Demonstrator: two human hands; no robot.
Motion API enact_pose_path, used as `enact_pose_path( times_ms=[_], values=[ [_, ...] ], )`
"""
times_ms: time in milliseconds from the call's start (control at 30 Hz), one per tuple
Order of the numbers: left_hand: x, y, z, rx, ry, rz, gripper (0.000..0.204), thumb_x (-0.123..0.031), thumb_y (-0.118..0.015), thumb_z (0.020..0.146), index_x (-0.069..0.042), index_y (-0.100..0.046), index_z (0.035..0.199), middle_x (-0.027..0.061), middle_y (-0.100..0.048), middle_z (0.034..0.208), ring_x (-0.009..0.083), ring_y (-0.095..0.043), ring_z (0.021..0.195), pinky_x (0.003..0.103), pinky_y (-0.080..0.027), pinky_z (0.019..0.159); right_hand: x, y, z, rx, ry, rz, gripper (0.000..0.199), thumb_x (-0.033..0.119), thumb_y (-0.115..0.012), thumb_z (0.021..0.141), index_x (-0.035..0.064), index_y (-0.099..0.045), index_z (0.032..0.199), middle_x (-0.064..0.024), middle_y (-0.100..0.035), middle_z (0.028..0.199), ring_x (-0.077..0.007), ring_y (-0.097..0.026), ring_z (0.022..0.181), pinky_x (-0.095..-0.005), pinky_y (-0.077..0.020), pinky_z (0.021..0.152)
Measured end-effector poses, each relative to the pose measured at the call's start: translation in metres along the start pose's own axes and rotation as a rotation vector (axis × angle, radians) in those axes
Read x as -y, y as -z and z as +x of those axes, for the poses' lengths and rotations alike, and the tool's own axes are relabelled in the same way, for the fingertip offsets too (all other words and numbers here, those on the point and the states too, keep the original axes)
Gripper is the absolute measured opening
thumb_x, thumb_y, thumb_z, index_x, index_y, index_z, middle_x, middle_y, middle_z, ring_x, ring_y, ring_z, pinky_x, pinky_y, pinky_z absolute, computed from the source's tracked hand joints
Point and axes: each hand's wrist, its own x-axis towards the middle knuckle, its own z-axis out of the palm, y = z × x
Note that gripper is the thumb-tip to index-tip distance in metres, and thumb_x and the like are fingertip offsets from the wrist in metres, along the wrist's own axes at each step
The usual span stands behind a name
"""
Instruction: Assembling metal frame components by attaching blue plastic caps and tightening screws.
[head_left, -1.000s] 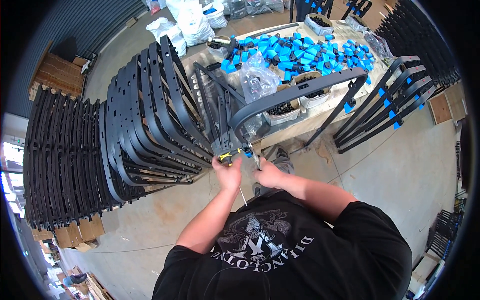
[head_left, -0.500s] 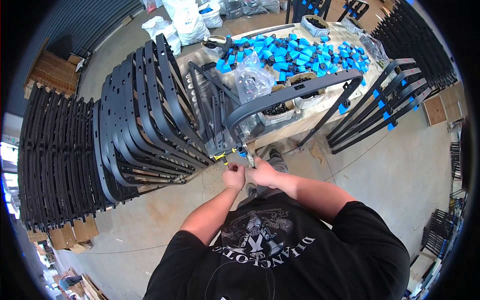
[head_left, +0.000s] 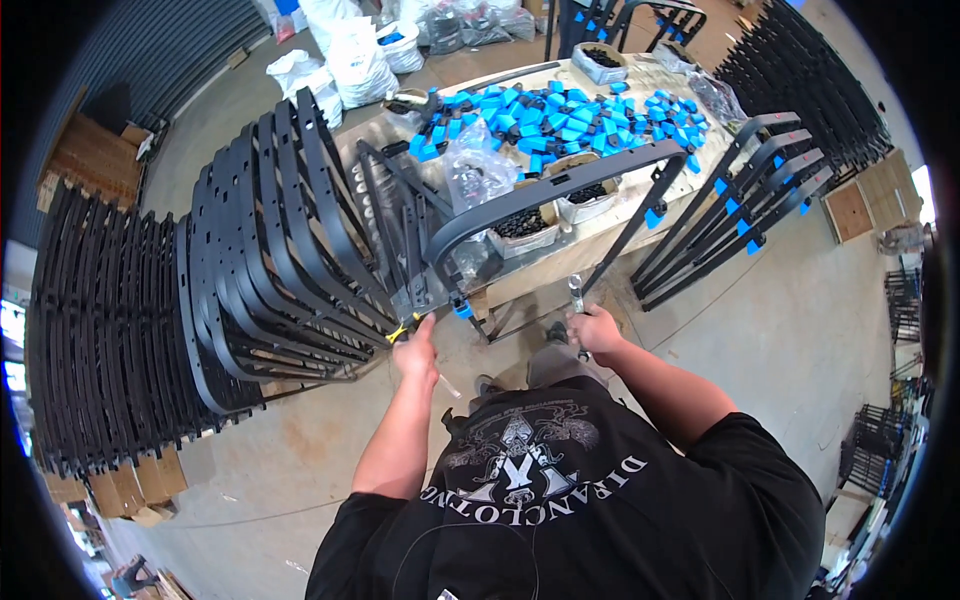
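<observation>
Since a moment ago the hands have parted: left hand (head_left: 417, 352) pinches a yellow-handled tool (head_left: 400, 331) at the black frame (head_left: 545, 190) near centre, right hand (head_left: 594, 329) grips a metal tool (head_left: 577, 293)

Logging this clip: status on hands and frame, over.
Left hand on yellow tool at frame leg. Right hand grips metal tool. Black bent frame stands against table. Stacked frames crowd left.

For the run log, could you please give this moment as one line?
left hand: at yellow tool | right hand: on metal tool | black frame: upright
</observation>
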Motion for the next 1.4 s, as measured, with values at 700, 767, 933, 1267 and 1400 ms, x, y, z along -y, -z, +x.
enact_pose_path(
  times_ms=[700, 767, 933, 1267, 1400],
  values=[
    [-0.019, -0.349, -0.222, 0.765, -0.485, 0.440, 0.035, -0.024, -0.059, 0.101, 0.000, -0.056, 0.126, 0.0127, -0.068, 0.095, 0.0202, -0.066, 0.082, 0.033, -0.054, 0.075, 0.155, 0.201, -0.006, 0.342, 0.305, -0.036, 0.037, 0.028, -0.048, 0.108, 0.0044, -0.061, 0.135, 0.0014, -0.064, 0.086, -0.0070, -0.053, 0.069, -0.0265, -0.0475, 0.064],
    [-0.014, -0.378, -0.224, 0.821, -0.368, 0.417, 0.031, -0.025, -0.055, 0.105, 0.000, -0.056, 0.123, 0.0073, -0.067, 0.095, 0.0136, -0.062, 0.082, 0.031, -0.053, 0.074, 0.157, 0.214, 0.006, 0.431, 0.468, -0.073, 0.037, 0.027, -0.048, 0.108, 0.0029, -0.060, 0.133, -0.0014, -0.067, 0.091, -0.0089, -0.058, 0.079, -0.0295, -0.0516, 0.075],
    [-0.013, -0.423, -0.229, 0.642, -0.476, 0.290, 0.020, -0.016, -0.050, 0.105, 0.001, -0.056, 0.115, 0.0064, -0.066, 0.092, 0.0137, -0.061, 0.071, 0.031, -0.051, 0.066, 0.174, 0.258, 0.039, 0.132, 0.593, -0.231, 0.038, 0.028, -0.057, 0.101, 0.0024, -0.061, 0.129, -0.0162, -0.071, 0.104, -0.0208, -0.067, 0.093, -0.0354, -0.0525, 0.084],
    [-0.025, -0.477, -0.224, 0.568, -0.009, 0.255, 0.043, -0.013, -0.051, 0.104, 0.000, -0.045, 0.144, 0.0102, -0.062, 0.101, 0.0157, -0.060, 0.072, 0.031, -0.052, 0.058, 0.226, 0.307, 0.088, -0.056, 0.382, -0.139, 0.031, 0.027, -0.066, 0.096, 0.0009, -0.065, 0.112, -0.0074, -0.068, 0.094, -0.0163, -0.060, 0.082, -0.0326, -0.0498, 0.076],
    [-0.029, -0.487, -0.233, 0.570, 0.010, 0.272, 0.057, -0.008, -0.054, 0.100, 0.003, -0.035, 0.152, 0.0133, -0.062, 0.104, 0.0176, -0.062, 0.074, 0.033, -0.055, 0.059, 0.215, 0.306, 0.123, 0.004, 0.311, -0.005, 0.031, 0.029, -0.066, 0.096, 0.0009, -0.066, 0.109, -0.0053, -0.066, 0.092, -0.0142, -0.057, 0.080, -0.0319, -0.0472, 0.073]
  ],
)
